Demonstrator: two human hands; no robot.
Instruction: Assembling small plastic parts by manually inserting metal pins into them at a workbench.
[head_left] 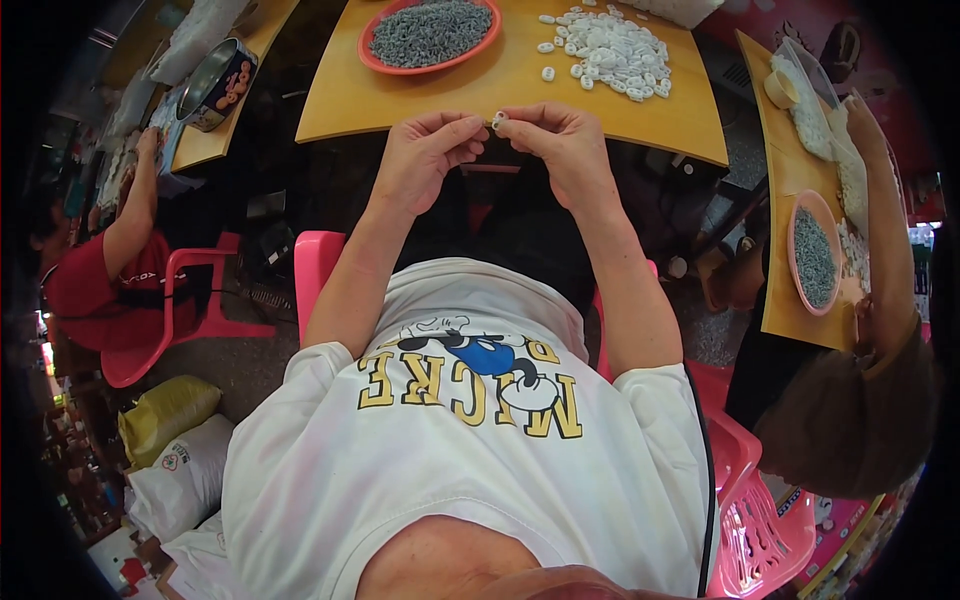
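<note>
Busy workroom, dim floor, yellow-brown table [520,88] across the top of the frame. Upper centre: orange-red dish [364,42] heaped with small grey pieces [430,32]; the dish likely keeps them from scattering. To its right, a loose pile of white pieces [615,58] right on the tabletop, spread flat toward its near side, probably so singles are easy to pick. Both supplies sit ahead of the hands, presumably for short reaches.

Hands meet at upper centre, just off the near table edge, forearms angled in from below; held close together likely for fine fingertip work and a clear view. Right hand [562,145]: thumb and forefinger closed in a narrow pinch on one small white piece [498,119], its end poking out toward the left hand. Left hand [428,150]: thumb pressed to curled fingers, practically no gap, tips right beside the white piece; can't tell if anything is between them, or whether they touch the piece.

Far left: co-worker in red shirt [120,270] at another table. Right edge: another person's dark sleeve [850,410] by a side table [785,190], peach dish [796,268] of similar grey pieces on it.
</note>
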